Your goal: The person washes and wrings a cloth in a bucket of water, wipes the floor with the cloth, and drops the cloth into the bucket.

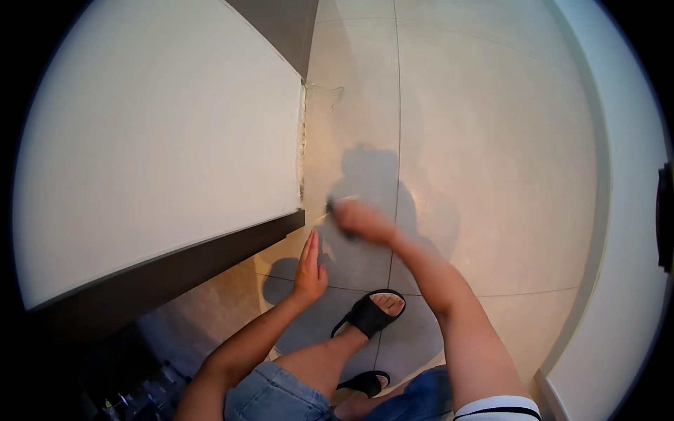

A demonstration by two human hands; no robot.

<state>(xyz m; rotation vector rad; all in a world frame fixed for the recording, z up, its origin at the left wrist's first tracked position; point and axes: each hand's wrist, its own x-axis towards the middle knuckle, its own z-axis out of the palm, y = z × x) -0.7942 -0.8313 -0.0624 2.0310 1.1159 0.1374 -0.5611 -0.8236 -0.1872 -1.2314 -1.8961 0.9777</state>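
My right hand (365,221), smeared by motion, is closed around a small dark object (333,205) whose kind I cannot make out. It is near the outer corner of a white wall (168,133), a short way to its right. My left hand (311,270) has its fingers stretched out and held together, with nothing in it. Its fingertips point toward the same corner, beside the end of the dark skirting board (232,249); whether they touch it I cannot tell. A rough, crumbly strip (302,147) runs along the wall's edge.
Large pale tiles with dark joints cover the floor (484,175). My feet in black sandals (370,313) stand below my hands. Another white wall (597,231) runs down the right side. At the lower left lie dim, unclear items (140,400).
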